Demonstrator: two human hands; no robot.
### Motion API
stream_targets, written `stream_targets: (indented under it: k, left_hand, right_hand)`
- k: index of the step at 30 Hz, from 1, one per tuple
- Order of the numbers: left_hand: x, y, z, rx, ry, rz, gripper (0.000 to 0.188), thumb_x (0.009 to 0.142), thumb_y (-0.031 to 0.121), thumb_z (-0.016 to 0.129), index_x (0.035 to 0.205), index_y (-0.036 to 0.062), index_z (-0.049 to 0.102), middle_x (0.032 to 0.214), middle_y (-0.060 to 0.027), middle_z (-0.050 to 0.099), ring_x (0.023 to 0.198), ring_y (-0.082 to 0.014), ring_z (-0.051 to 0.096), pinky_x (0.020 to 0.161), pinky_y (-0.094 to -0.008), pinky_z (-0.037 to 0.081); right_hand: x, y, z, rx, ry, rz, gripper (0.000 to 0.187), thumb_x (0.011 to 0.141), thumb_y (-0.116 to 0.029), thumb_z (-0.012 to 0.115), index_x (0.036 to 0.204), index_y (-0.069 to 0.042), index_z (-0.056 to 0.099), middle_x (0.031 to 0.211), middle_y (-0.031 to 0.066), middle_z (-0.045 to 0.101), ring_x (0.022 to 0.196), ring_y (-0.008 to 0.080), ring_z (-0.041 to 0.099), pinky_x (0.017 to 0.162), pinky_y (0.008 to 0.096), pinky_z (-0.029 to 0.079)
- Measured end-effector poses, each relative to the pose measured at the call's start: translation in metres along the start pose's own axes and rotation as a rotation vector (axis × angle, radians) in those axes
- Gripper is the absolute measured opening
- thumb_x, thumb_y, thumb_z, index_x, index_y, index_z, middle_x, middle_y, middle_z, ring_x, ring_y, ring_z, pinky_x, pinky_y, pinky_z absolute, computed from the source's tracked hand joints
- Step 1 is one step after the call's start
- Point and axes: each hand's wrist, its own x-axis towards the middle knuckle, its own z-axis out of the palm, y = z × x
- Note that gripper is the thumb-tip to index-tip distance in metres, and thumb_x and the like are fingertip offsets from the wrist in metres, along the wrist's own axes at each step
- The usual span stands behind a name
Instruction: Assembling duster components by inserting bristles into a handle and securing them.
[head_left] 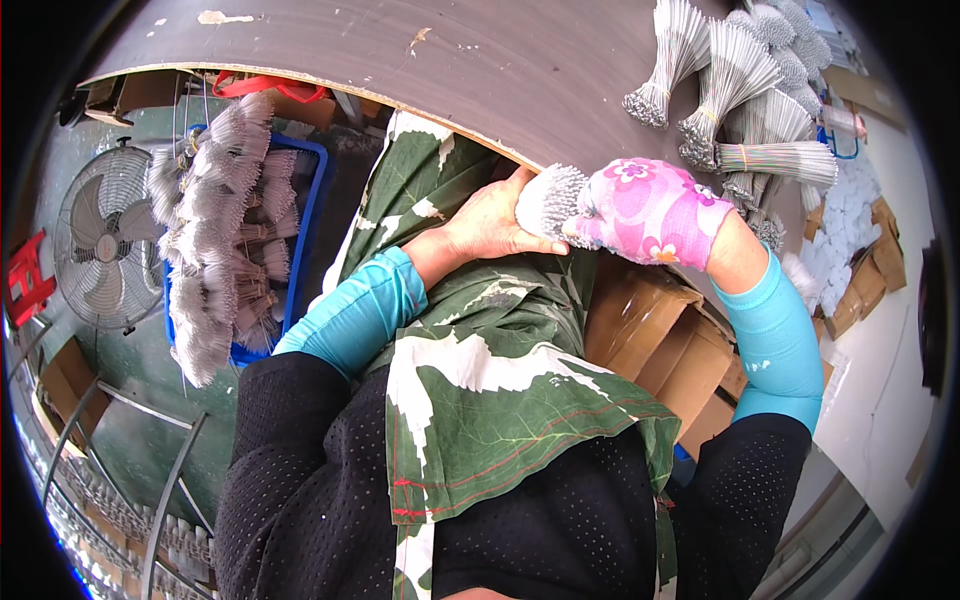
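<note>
Head view, left to right: a floor fan [105, 235], a blue crate [305, 215] heaped with grey wire bundles [215, 235], then the bare left hand [495, 222] clasped on a wire bundle [552, 200] at the counter [480, 60] edge. The right hand [650, 212], in a pink flowered glove, is closed round its other side. Thin stiff wires look light but prone to splaying; gripping mid-bundle seems safest. Its length is hidden. More tied bundles [745, 90] lie on the counter, far right.

Left hand [490, 225] fingers tucked behind wire bundle [550, 203], bundle's length hidden inside gloved right hand [650, 212], right fingers unseen under glove, surface [450, 60] underside blocked by leaf-print apron [480, 380], fan [105, 235] edge blurred
</note>
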Motion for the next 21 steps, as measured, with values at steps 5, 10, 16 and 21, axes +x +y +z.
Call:
stream_targets:
  k: [5,10,16,21]
  left_hand:
    - [0.000,0.001,0.003,0.023,0.037,0.004,0.104,0.056,0.058,0.081,0.129,-0.0014,0.038,0.113,-0.0217,0.059,0.110,-0.0351,0.056,0.095,-0.0418,0.044]
    - [0.001,-0.001,0.004,0.008,0.071,-0.001,0.106,0.054,0.058,0.083,0.130,-0.0016,0.039,0.113,-0.0214,0.060,0.108,-0.0349,0.058,0.094,-0.0412,0.046]
    - [0.000,0.007,0.000,-0.033,0.007,-0.112,0.103,0.056,0.046,0.087,0.133,-0.0016,0.038,0.117,-0.0153,0.059,0.110,-0.0238,0.058,0.095,-0.0349,0.044]
    - [0.002,0.001,0.005,-0.018,0.068,-0.012,0.104,0.054,0.052,0.085,0.131,-0.0018,0.040,0.113,-0.0178,0.061,0.106,-0.0278,0.060,0.093,-0.0366,0.046]
  right_hand:
    - [-0.005,0.000,0.010,-0.087,0.081,0.023,0.031,0.086,-0.032,0.058,0.081,-0.004,0.067,0.075,0.0184,0.062,0.075,0.0357,0.061,0.070,0.0442,0.048]
    - [-0.006,-0.001,0.002,-0.020,0.070,0.086,0.030,0.086,-0.031,0.058,0.082,-0.002,0.067,0.076,0.0186,0.063,0.075,0.0356,0.061,0.069,0.0428,0.047]
    - [-0.004,0.005,-0.001,0.128,-0.104,0.161,0.033,0.089,-0.032,0.057,0.084,-0.001,0.067,0.076,0.0195,0.063,0.074,0.0357,0.060,0.068,0.0418,0.046]
    - [-0.003,0.002,0.001,0.034,-0.067,0.070,0.031,0.088,-0.032,0.057,0.083,-0.003,0.067,0.075,0.0190,0.062,0.075,0.0353,0.060,0.068,0.0422,0.047]
